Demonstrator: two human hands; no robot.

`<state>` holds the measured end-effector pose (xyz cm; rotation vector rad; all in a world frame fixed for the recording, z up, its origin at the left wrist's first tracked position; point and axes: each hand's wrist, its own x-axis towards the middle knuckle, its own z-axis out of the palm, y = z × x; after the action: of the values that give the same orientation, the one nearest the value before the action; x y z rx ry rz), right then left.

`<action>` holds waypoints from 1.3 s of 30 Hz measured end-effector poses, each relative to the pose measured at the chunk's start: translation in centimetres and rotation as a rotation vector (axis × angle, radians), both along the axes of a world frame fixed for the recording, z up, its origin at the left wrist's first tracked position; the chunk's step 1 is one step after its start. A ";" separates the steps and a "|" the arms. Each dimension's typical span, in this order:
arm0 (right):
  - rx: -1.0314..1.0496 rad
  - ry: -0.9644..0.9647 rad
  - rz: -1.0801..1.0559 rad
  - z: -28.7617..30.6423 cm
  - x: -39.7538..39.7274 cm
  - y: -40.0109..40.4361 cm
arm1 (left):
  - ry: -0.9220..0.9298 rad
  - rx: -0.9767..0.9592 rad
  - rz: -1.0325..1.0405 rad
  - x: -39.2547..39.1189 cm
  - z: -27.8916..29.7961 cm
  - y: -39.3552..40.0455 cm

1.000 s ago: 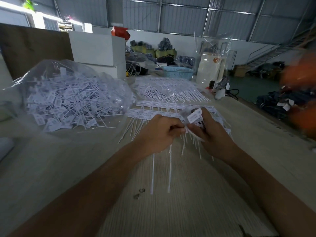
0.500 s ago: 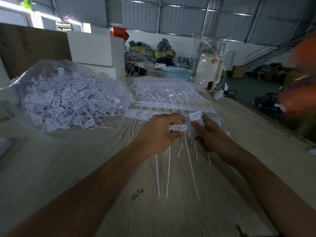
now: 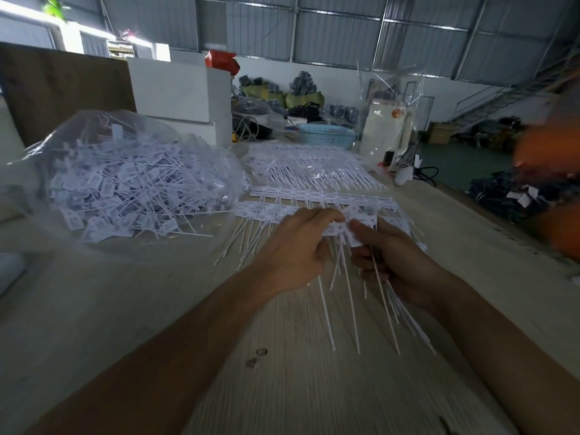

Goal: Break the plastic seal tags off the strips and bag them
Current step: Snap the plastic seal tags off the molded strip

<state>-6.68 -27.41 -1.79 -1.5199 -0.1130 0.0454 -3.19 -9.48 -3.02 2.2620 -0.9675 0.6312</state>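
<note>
Item: white plastic seal-tag strip [image 3: 348, 228], which we pinch above the pale wood-grain desk [image 3: 103, 302]. Our left hand [image 3: 295, 249] grips its left end; our right hand [image 3: 392, 265] clasps a bundle of separated white tags [image 3: 381, 277]. Clear plastic bag of loose tags [image 3: 125, 183]: far left. Further strips [image 3: 314, 196]: just beyond the hands.

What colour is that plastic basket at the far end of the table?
Light blue, with small holes along its side: the basket, seen in the head view.
</note>
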 end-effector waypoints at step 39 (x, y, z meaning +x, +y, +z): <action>-0.183 -0.206 0.083 -0.7 -0.1 0.8 | 0.120 -0.207 -0.219 0.1 0.2 -0.8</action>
<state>-6.76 -26.62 -2.50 -1.7002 -0.3444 -0.0353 -3.13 -10.27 -2.81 1.9572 -1.0228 0.4705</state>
